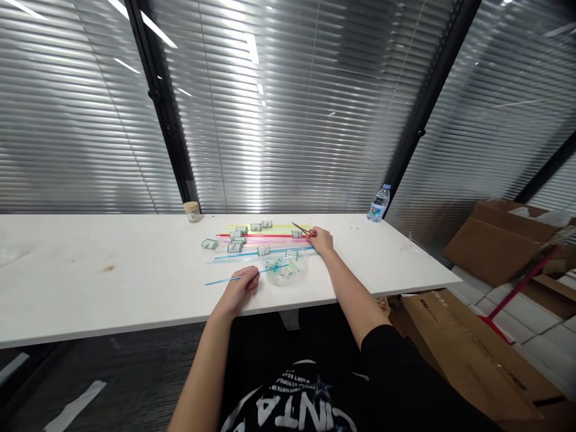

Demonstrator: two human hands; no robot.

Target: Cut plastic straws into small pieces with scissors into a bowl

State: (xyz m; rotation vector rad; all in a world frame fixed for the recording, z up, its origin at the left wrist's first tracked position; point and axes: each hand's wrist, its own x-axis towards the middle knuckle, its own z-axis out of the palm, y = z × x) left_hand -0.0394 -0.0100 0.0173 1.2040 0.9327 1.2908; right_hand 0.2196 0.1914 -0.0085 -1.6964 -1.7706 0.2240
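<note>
A thin blue straw [222,281] is pinched in my left hand [245,280], its right end reaching over a clear plastic bowl [302,273]. Small blue and green cut pieces [275,267] lie inside that bowl. Farther back, my right hand [322,240] has its fingers closed at the handles of a pair of scissors [300,228], whose blades point away to the left. Beside this hand, long blue straws [245,254], red straws [252,236] and yellow straws [288,226] lie across the white table, with several small printed packets [234,247] on and around them.
The white table [148,270] backs onto windows with blinds [288,120]. A lidded jar [192,211] stands at its back edge, and a water bottle [378,204] at the back right corner. Cardboard boxes [477,348] and a red-handled tool [517,288] occupy the floor at right.
</note>
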